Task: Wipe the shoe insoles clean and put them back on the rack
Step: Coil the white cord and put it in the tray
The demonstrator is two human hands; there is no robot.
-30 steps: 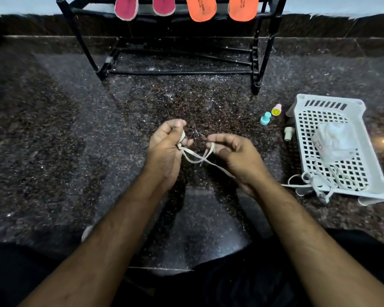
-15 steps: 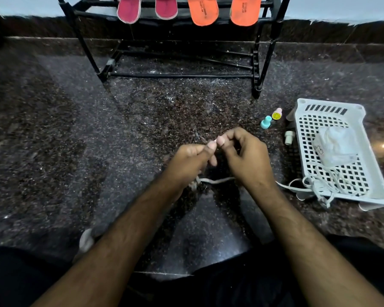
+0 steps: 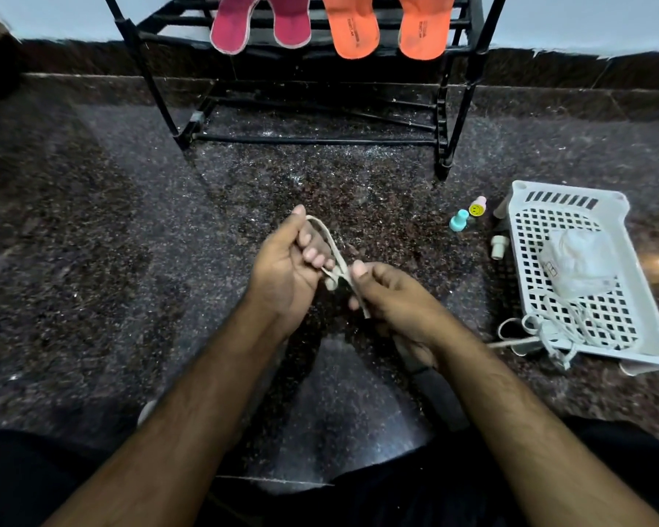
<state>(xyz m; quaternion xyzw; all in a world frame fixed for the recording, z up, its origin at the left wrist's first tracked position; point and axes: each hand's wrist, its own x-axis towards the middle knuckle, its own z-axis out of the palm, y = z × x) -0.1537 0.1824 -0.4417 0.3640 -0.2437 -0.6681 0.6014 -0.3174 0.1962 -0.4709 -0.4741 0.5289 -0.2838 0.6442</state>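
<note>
Both hands over the floor (image 3: 92,260): left hand (image 3: 286,268) curled round a white lace (image 3: 330,241), right hand (image 3: 392,298) pinching it. 4 insoles (image 3: 354,28) sit on rack (image 3: 449,119); white basket (image 3: 624,268) right.

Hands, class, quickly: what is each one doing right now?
Left hand: fingers curled round a loop of the white shoelace.
Right hand: fingers pinching the same shoelace.
</note>
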